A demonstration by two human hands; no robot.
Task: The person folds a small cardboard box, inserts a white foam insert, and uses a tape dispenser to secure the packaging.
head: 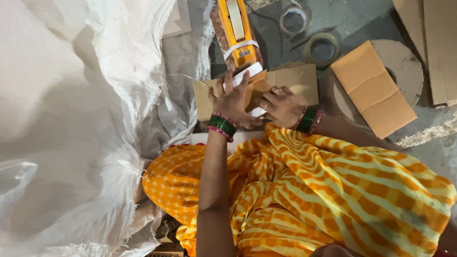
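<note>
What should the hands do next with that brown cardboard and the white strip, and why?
Probably press the white strip flat along the cardboard box. The left hand lies spread on the box with its fingers at the strip, the right hand steadies the box beside it, and the strip's end looks loose near the orange tape dispenser.

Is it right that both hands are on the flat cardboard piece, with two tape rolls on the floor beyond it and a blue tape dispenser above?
Not quite: the head view shows the tape dispenser is orange, not blue. The left hand and right hand are on the cardboard piece, with two tape rolls beyond.
</note>
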